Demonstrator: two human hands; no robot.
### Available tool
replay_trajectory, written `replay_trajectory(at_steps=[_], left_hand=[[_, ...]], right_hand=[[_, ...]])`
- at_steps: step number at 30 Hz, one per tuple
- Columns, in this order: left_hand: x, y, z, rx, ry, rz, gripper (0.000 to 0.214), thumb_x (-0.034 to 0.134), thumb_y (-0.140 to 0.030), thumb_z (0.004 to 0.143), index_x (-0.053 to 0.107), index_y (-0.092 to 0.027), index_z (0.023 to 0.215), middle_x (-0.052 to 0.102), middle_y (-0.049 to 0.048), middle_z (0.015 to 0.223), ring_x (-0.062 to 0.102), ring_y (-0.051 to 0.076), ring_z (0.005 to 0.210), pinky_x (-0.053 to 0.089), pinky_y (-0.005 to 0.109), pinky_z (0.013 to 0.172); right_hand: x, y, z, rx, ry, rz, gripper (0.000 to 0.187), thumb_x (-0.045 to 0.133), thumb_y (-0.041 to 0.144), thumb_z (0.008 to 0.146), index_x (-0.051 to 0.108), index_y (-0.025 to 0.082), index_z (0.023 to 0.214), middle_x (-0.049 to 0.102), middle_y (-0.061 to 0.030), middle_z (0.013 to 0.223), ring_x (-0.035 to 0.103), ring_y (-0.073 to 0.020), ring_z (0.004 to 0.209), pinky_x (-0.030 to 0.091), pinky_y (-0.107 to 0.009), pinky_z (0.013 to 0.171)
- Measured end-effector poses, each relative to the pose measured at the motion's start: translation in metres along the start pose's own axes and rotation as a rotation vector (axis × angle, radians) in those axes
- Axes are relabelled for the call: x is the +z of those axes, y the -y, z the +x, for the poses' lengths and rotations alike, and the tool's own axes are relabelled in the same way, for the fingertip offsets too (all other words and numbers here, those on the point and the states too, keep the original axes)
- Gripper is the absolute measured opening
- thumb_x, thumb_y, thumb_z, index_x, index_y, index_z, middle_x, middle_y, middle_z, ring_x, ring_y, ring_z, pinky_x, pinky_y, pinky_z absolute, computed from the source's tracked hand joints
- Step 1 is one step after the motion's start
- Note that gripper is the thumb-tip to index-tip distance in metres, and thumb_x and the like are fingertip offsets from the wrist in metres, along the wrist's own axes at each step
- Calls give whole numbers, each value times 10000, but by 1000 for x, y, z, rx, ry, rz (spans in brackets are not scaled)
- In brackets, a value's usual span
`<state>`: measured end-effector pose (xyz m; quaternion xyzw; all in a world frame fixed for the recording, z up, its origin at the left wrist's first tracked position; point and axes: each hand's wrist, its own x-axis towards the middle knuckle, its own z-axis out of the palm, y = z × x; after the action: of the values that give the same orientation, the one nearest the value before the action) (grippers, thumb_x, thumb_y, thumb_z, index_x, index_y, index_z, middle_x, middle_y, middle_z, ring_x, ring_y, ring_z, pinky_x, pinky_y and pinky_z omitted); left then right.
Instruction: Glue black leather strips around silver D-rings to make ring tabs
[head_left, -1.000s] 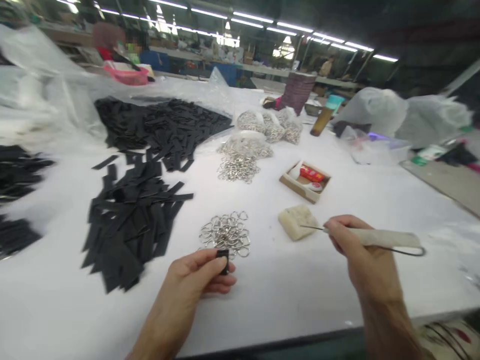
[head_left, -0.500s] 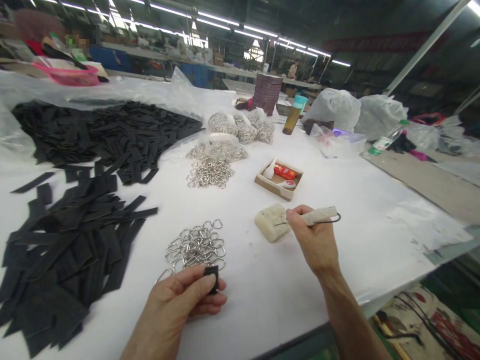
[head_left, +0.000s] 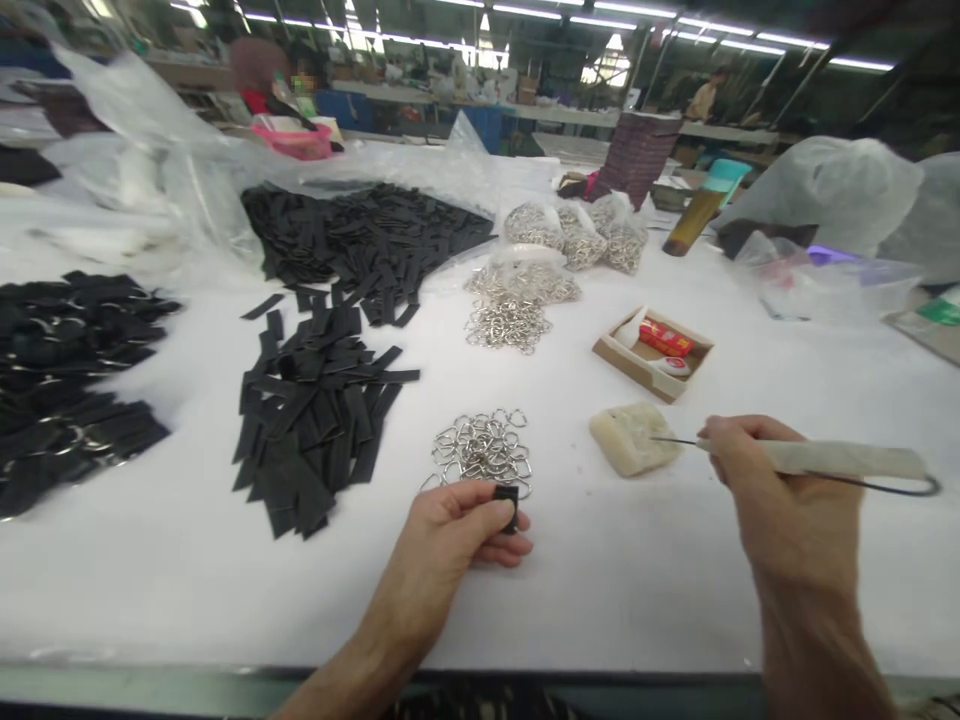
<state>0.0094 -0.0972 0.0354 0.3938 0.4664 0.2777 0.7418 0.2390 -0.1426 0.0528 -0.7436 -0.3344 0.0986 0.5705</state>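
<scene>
My left hand (head_left: 457, 540) pinches a small folded black strap (head_left: 507, 507) between thumb and fingers. Just beyond it lies a loose pile of silvery metal rings (head_left: 484, 447). An awl (head_left: 840, 460) with a thin metal point and a pale handle is gripped in my right hand (head_left: 787, 510); a dark curved wire shows at its rear end. The awl's point meets a yellowish, wax-like block (head_left: 634, 440) on the white table; whether it sinks in, I cannot tell.
Cut black straps (head_left: 315, 410) lie in heaps left of centre. Strap pieces with rings (head_left: 67, 430) sit at far left. A small cardboard box (head_left: 634, 372), bagged rings (head_left: 581, 240) and a bottle (head_left: 701, 210) stand farther back. The table's front edge (head_left: 225, 675) runs below.
The view has swung left, so things sit further right and the strap pieces with rings appear. My left hand still pinches the strap; the awl's point stays at the block, its handle drawn back.
</scene>
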Motion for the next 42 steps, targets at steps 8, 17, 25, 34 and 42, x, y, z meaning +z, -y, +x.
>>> replay_trajectory(at_steps=[8,17,25,34,42], left_hand=[[-2,2,-4,-10,14,-50,135,654,-246,744,674,-112,748,720,67,771,665,145,633,544,242,622],[-6,1,-7,-16,52,-53,119,641,-218,741,681,-108,764,723,71,774,673,149,649,545,231,622],[-6,1,-8,-27,50,-65,137,666,-225,704,677,-103,766,720,73,728,668,157,622,541,244,617],[-8,2,-8,-14,83,-16,121,619,-207,746,687,-111,718,699,47,668,650,130,571,532,219,589],[-6,-4,-12,-79,66,91,147,608,-216,710,671,-115,624,656,41,536,614,127,490,508,217,530]], right_hand=[[25,29,-35,175,435,473,193,633,331,744,601,177,634,392,39,475,352,-92,477,243,-218,414],[50,25,-44,206,647,433,215,592,358,777,594,175,664,393,46,494,323,-97,494,223,-244,449],[58,20,-43,202,704,372,249,602,378,755,573,169,622,385,53,465,302,-83,455,210,-235,421],[61,23,-45,207,739,332,259,595,365,741,554,172,572,379,51,443,315,-87,452,227,-232,423],[60,25,-39,124,675,385,274,593,337,760,541,177,543,364,51,441,303,-84,437,190,-247,416]])
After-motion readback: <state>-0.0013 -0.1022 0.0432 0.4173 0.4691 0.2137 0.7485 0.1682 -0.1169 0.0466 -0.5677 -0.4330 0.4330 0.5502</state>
